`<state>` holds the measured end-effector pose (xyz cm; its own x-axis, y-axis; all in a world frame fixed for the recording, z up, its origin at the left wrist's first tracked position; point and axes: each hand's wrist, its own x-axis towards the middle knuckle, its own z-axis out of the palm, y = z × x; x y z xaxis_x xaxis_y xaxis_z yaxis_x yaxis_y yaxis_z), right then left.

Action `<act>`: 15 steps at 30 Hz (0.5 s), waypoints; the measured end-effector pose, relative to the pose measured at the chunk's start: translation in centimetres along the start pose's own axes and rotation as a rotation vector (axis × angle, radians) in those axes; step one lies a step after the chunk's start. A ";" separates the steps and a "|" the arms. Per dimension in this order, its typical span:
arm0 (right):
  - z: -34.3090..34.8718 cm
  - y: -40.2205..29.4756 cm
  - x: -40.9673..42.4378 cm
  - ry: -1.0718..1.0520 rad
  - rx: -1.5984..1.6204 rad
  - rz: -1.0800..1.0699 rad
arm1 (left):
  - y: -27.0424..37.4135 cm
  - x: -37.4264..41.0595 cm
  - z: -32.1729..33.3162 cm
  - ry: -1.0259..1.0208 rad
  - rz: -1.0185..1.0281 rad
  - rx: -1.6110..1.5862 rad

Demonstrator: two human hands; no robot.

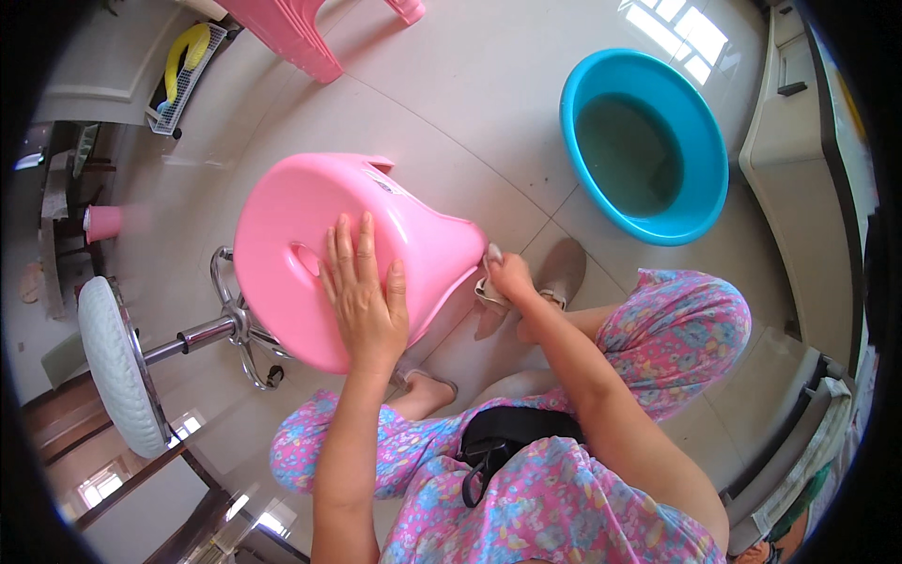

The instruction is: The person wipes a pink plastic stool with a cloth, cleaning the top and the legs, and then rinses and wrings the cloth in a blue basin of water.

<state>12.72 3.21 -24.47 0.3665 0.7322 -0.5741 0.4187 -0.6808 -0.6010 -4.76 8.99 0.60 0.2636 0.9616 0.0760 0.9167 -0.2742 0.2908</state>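
Note:
A pink plastic stool (282,204) is tilted on the tiled floor, its round seat facing left. My left hand (366,296) rests flat on the seat beside the oval hole, fingers spread. Near the foot of one stool leg, my right hand (511,275) grips a wet-looking pale cloth (491,287), which touches or nearly touches the leg's end. Part of the cloth hangs down below my fingers. A small sticker (382,181) is on the stool's side.
A blue plastic basin (574,134) with murky water (627,155) stands at the upper right. Another pink stool (303,42) is at the top. A wheeled stool (120,366) with a padded seat is on the left. A cabinet (782,148) lines the right side.

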 end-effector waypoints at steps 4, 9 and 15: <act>-0.8 -2.2 1.7 0.105 0.258 -0.279 | 0.0 0.0 0.1 0.000 0.013 -0.041; 1.7 -1.7 2.7 0.106 0.529 -0.259 | 0.2 -0.1 0.1 -0.003 0.003 -0.022; 4.2 -2.4 -0.1 0.317 0.331 0.153 | 0.3 -0.3 -0.3 0.003 -0.004 0.000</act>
<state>8.21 4.66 -25.35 0.6601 0.5583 -0.5025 0.0721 -0.7130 -0.6975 -4.59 8.65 0.91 0.2594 0.9627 0.0774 0.9175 -0.2707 0.2913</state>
